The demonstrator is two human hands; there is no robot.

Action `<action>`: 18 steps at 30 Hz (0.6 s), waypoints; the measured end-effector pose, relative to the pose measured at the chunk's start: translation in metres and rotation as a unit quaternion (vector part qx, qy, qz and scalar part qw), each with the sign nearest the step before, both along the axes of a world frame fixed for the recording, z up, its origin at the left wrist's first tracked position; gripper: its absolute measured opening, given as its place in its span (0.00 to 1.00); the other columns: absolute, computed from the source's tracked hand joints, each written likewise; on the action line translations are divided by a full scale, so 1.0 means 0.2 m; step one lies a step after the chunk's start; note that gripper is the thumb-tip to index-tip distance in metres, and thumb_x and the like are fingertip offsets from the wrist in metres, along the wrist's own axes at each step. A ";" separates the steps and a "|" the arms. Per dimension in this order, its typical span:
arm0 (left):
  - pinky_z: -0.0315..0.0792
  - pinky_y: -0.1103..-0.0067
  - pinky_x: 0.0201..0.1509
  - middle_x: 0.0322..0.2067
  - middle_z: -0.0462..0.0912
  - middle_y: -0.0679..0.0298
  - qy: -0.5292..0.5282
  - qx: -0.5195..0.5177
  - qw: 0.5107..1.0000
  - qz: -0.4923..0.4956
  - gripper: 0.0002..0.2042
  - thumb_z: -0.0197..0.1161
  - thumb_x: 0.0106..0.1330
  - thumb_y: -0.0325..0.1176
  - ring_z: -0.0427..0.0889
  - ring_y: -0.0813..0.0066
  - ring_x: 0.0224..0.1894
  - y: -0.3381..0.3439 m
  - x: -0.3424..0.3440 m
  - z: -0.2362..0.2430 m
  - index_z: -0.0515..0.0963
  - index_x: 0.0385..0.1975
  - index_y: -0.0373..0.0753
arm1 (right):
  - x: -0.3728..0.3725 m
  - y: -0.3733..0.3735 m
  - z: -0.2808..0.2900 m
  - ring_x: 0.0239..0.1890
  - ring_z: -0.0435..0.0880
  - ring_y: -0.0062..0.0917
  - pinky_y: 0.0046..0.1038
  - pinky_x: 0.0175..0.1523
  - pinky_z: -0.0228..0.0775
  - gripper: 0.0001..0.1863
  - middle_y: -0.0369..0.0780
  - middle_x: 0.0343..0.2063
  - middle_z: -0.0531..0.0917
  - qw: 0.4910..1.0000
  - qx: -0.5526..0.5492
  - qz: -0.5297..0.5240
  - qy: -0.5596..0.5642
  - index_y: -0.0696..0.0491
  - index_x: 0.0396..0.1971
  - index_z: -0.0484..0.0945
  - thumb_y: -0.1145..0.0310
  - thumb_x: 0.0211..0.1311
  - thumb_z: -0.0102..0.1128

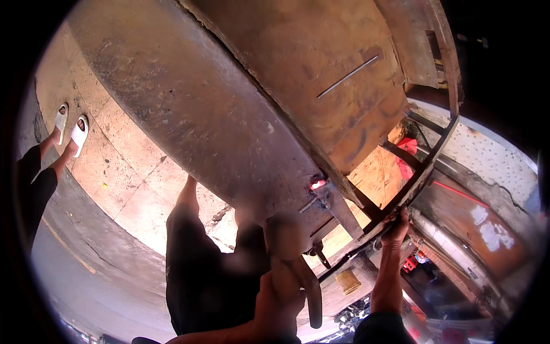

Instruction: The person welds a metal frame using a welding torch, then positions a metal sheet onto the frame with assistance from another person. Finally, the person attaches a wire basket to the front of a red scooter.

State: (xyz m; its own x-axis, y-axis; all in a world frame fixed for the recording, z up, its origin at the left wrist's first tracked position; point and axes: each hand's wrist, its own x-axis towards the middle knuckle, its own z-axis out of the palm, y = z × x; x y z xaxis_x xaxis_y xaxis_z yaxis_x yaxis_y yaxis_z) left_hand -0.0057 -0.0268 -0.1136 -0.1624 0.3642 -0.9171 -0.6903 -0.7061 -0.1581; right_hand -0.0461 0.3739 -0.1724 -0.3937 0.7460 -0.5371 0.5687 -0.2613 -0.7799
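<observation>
My left hand point(281, 301) is closed around a dark tool with a curved handle point(313, 301). The tool's upper part is blurred close to the camera, so its kind cannot be made out. Beyond it, a spot glows red point(317, 184) on the edge of a large brownish metal sheet point(200, 109), beside a short rod point(307, 204). My right hand point(395, 225) has its fingers wrapped over the outer bar of a dark metal frame point(421, 172). That frame joins the sheet and a second, rusty metal panel point(321, 74).
A thin rod point(348, 76) lies on the rusty panel. At the left, another person's feet in white slippers point(79, 135) stand on the tiled floor point(123, 172). A wooden block point(348, 281) lies below the frame. Red items and a brown board point(470, 221) are at the right.
</observation>
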 end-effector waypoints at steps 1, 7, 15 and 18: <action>0.73 0.81 0.31 0.32 0.74 0.64 -0.031 -0.042 0.999 0.002 0.25 0.60 0.55 0.16 0.76 0.77 0.32 0.00 -0.05 0.03 0.60 0.52 0.37 | 0.01 0.02 -0.01 0.15 0.70 0.17 0.20 0.17 0.60 0.13 0.28 0.13 0.69 1.000 -0.010 -0.004 0.006 0.44 0.31 0.73 0.51 0.67 0.51; 0.76 0.75 0.43 0.41 0.79 0.50 0.164 -0.165 0.933 -0.275 0.30 0.65 0.54 0.30 0.81 0.71 0.42 -0.06 -0.22 0.12 0.60 0.56 0.31 | -0.01 -0.02 0.00 0.15 0.69 0.18 0.21 0.16 0.60 0.13 0.28 0.13 0.67 1.000 -0.014 -0.010 0.022 0.45 0.31 0.72 0.51 0.68 0.50; 0.74 0.72 0.46 0.43 0.79 0.50 0.201 -0.195 0.904 -0.323 0.30 0.66 0.54 0.33 0.80 0.67 0.44 -0.06 -0.20 0.05 0.60 0.55 0.32 | 0.01 0.00 -0.01 0.15 0.68 0.16 0.20 0.19 0.58 0.14 0.28 0.13 0.67 0.999 -0.023 -0.005 0.036 0.44 0.29 0.72 0.51 0.68 0.50; 0.74 0.71 0.47 0.43 0.79 0.50 0.199 -0.187 0.907 -0.321 0.30 0.66 0.54 0.33 0.80 0.67 0.44 -0.06 -0.20 0.05 0.61 0.55 0.32 | -0.01 -0.02 0.00 0.16 0.68 0.16 0.19 0.20 0.58 0.14 0.27 0.13 0.67 0.999 -0.024 -0.007 0.029 0.44 0.28 0.72 0.51 0.68 0.50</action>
State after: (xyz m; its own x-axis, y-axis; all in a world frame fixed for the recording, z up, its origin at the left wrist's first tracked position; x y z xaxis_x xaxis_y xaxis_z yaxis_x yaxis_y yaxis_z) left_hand -0.0452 -0.0395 -0.1029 -0.3720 0.1762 -0.9114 -0.9280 -0.0910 0.3612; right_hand -0.0484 0.3689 -0.1722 -0.4144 0.7256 -0.5493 0.5188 -0.3075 -0.7976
